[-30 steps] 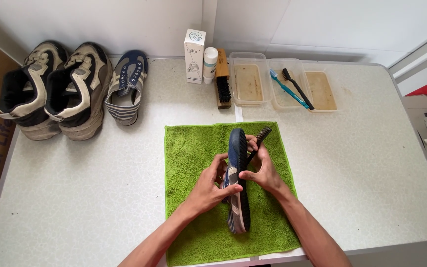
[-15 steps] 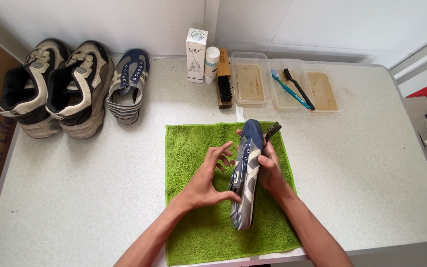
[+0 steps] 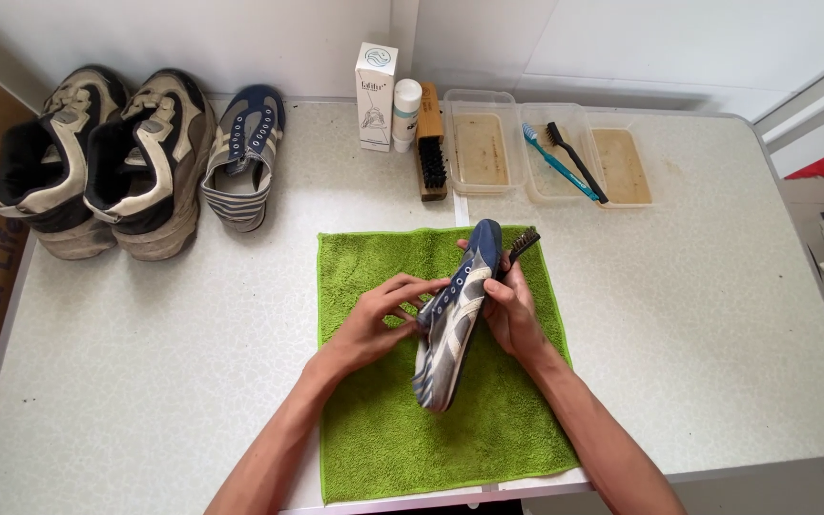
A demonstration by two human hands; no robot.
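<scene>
Two hands' grip pinching one blue-and-white laceless shoe [image 3: 454, 319], tilted on edge above green towel [image 3: 374, 429].

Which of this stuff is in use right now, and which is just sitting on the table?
In use:
blue shoe, held by left hand and right hand
small brush in the right hand
green towel underneath

Lying about:
brown shoes
other blue shoe
box
bottle
wooden brush
trays
toothbrushes

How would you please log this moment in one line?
left hand: steadies blue shoe | right hand: shoe plus brush | over green towel
</scene>
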